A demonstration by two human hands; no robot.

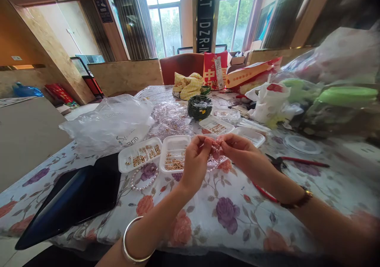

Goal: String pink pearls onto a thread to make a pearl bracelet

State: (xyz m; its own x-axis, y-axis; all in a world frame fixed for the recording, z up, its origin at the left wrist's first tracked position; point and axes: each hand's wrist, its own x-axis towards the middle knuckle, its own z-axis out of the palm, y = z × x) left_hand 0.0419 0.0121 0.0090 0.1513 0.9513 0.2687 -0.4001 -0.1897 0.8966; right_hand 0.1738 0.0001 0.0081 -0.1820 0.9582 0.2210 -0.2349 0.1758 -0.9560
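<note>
Between both hands hangs a strand of small pink beads (214,153), held over a white plastic tray. My left hand (198,152) pinches one side of it, thumb against fingers. From the other side my right hand (237,148) grips the strand close by, fingertips pressed together. The exact bead or thread between the fingertips is too small to make out. Left of my left hand stand a white tray of gold beads (174,164) and a divided tray with gold pieces (139,156). A finished-looking ring of pearly beads (144,179) lies on the flowered cloth.
Red-handled pliers (303,161) lie by my right forearm. A dark folded tablet case (80,199) and a cloudy plastic bag (109,120) are at left. Behind the trays sits a dark green coil (199,107). Bags and a green-lidded container (346,96) crowd the right.
</note>
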